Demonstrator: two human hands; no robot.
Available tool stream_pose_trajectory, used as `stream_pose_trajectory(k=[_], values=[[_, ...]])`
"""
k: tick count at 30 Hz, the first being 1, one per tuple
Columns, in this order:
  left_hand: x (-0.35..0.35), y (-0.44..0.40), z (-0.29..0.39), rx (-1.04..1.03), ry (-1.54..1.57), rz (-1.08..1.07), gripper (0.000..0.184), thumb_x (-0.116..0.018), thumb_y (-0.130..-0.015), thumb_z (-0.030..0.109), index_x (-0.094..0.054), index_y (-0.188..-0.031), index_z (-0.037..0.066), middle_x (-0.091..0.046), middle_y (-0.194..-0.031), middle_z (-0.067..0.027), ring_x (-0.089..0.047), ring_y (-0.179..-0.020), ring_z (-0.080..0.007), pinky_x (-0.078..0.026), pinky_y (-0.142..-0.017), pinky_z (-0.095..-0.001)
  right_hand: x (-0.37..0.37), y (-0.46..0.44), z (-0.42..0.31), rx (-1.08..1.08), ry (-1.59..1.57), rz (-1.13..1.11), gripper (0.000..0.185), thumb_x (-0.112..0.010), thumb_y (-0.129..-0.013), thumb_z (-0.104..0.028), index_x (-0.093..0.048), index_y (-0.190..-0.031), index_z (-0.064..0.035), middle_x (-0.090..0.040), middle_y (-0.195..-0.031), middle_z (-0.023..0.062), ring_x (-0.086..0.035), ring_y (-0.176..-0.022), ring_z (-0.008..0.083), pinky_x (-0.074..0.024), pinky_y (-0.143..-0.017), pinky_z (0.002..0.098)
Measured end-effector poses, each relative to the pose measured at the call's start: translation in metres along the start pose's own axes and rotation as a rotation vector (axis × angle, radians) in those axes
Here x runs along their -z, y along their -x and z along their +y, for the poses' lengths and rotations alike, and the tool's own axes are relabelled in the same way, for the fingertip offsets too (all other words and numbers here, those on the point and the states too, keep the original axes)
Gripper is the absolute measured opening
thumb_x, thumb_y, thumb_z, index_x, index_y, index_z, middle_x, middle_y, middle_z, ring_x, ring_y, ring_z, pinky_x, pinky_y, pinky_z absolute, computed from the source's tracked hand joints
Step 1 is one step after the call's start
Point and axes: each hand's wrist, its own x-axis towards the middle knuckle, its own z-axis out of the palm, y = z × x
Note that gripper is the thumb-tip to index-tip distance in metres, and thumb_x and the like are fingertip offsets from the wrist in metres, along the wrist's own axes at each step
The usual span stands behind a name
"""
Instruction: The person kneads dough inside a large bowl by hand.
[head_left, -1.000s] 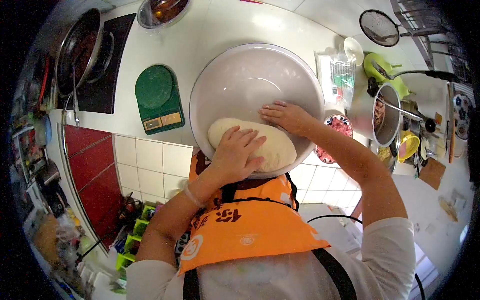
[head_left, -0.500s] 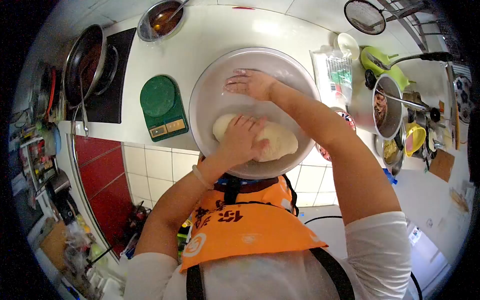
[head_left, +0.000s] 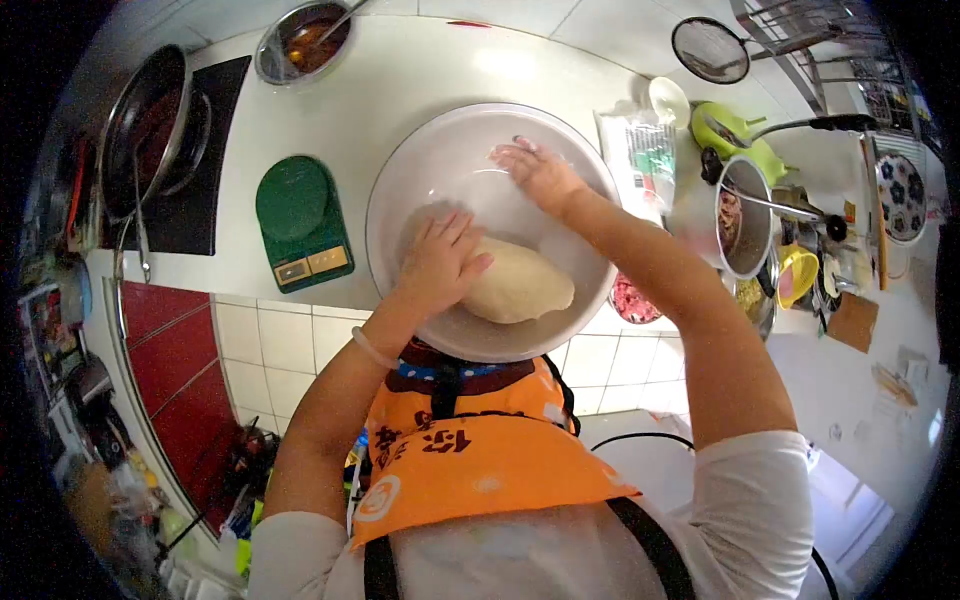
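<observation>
A large pale basin (head_left: 430, 150) stands at the counter's edge in front of my body. Inside it, near the close side, lies a long smooth lump of white dough (head_left: 520, 283). My left hand (head_left: 442, 262) rests at the dough's left end with fingers spread, covering part of it. Farther back and to the right, my right hand (head_left: 540, 177) is over the basin's inner wall, its fingers apart and whitish at the tips, holding nothing and clear of the dough.
A green scale (head_left: 303, 222) sits left of the basin, with a pan (head_left: 147, 130) beyond it. A bowl of brown liquid (head_left: 305, 42) is behind. On the right are a plastic pack (head_left: 640, 158), red minced meat (head_left: 634, 300) and a metal pot (head_left: 745, 217).
My right hand has moved from beside the dough to the far part of the basin. My left hand has shifted to the dough's left end, showing more of its top.
</observation>
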Motion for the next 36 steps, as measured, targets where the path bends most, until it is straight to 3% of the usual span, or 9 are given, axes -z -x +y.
stream_pose_trajectory(k=[2,5,10,16,21,25,28,32,36], values=[[-0.011,0.002,-0.001,0.097,-0.046,-0.116,0.051,-0.053,-0.093,0.039,-0.058,-0.126,0.000,-0.052,-0.136,-0.0199,-0.045,-0.130,-0.0355,-0.027,-0.113,-0.0497,0.045,0.036,0.010,0.011,0.435,-0.268,0.057,-0.048,-0.093,-0.023,-0.038,-0.145,-0.0051,-0.026,-0.158,0.0073,-0.019,-0.147,0.0251,-0.0082,-0.122,0.0402],[-0.008,0.005,0.000,0.114,-0.027,-0.101,0.051,-0.051,-0.094,0.042,-0.062,-0.123,0.001,-0.055,-0.133,-0.0196,-0.045,-0.130,-0.0332,-0.026,-0.113,-0.0495,0.047,0.082,0.000,-0.105,0.257,-0.439,0.061,-0.052,-0.091,-0.030,-0.039,-0.145,-0.0033,-0.025,-0.158,0.0096,-0.018,-0.147,0.0266,-0.0066,-0.122,0.0412],[0.000,-0.006,0.000,0.070,-0.008,-0.102,0.053,-0.050,-0.095,0.045,-0.062,-0.122,0.001,-0.056,-0.132,-0.0194,-0.045,-0.131,-0.0330,-0.026,-0.113,-0.0498,0.051,0.109,-0.017,-0.188,0.160,-0.459,0.072,-0.054,-0.088,-0.039,-0.036,-0.146,0.0008,-0.023,-0.158,0.0106,-0.017,-0.147,0.0276,-0.0060,-0.121,0.0412],[-0.002,-0.006,-0.005,-0.023,0.015,-0.099,0.056,-0.052,-0.094,0.043,-0.055,-0.130,0.000,-0.049,-0.140,-0.0209,-0.040,-0.135,-0.0343,-0.024,-0.114,-0.0501,0.041,0.046,-0.009,-0.118,0.376,-0.271,0.056,-0.043,-0.096,-0.028,-0.038,-0.146,-0.0022,-0.023,-0.159,0.0121,-0.018,-0.147,0.0278,-0.0056,-0.120,0.0455],[0.003,-0.013,-0.003,0.058,0.187,0.040,0.064,-0.057,-0.091,0.038,-0.043,-0.137,-0.004,-0.038,-0.148,-0.0230,-0.035,-0.139,-0.0355,-0.021,-0.116,-0.0505,0.053,0.105,-0.023,-0.183,0.201,-0.563,0.054,-0.042,-0.097,-0.028,-0.040,-0.145,-0.0035,-0.022,-0.159,0.0118,-0.016,-0.148,0.0278,-0.0059,-0.120,0.0458],[0.041,-0.031,-0.006,-0.002,-0.069,0.208,0.067,-0.062,-0.088,0.031,-0.040,-0.140,-0.004,-0.036,-0.148,-0.0246,-0.032,-0.140,-0.0358,-0.021,-0.117,-0.0497,0.030,0.072,-0.015,-0.187,0.212,-0.395,0.050,-0.049,-0.092,-0.030,-0.055,-0.135,-0.0068,-0.024,-0.158,0.0151,-0.021,-0.146,0.0300,-0.0091,-0.120,0.0459],[0.045,-0.041,-0.026,0.020,-0.201,0.290,0.068,-0.064,-0.087,0.029,-0.040,-0.141,-0.003,-0.036,-0.148,-0.0250,-0.032,-0.141,-0.0360,-0.021,-0.117,-0.0491,0.025,0.057,-0.015,-0.323,0.220,-0.202,0.053,-0.051,-0.092,-0.034,-0.052,-0.137,-0.0053,-0.023,-0.158,0.0149,-0.021,-0.146,0.0297,-0.0079,-0.120,0.0441],[0.039,-0.041,-0.036,0.047,-0.193,0.264,0.068,-0.064,-0.087,0.027,-0.037,-0.142,-0.004,-0.036,-0.148,-0.0251,-0.032,-0.140,-0.0371,-0.023,-0.117,-0.0483,0.051,0.092,0.005,-0.239,0.219,-0.455,0.066,-0.050,-0.093,-0.040,-0.039,-0.145,-0.0001,-0.022,-0.159,0.0136,-0.017,-0.147,0.0280,-0.0059,-0.121,0.0416],[0.034,-0.042,-0.047,0.094,-0.097,0.364,0.068,-0.061,-0.089,0.024,-0.033,-0.143,-0.005,-0.036,-0.148,-0.0260,-0.035,-0.138,-0.0391,-0.026,-0.116,-0.0483,0.020,0.042,0.020,-0.184,0.266,-0.218,0.069,-0.054,-0.091,-0.033,-0.032,-0.148,-0.0012,-0.018,-0.159,0.0156,-0.018,-0.147,0.0285,-0.0087,-0.122,0.0398]])
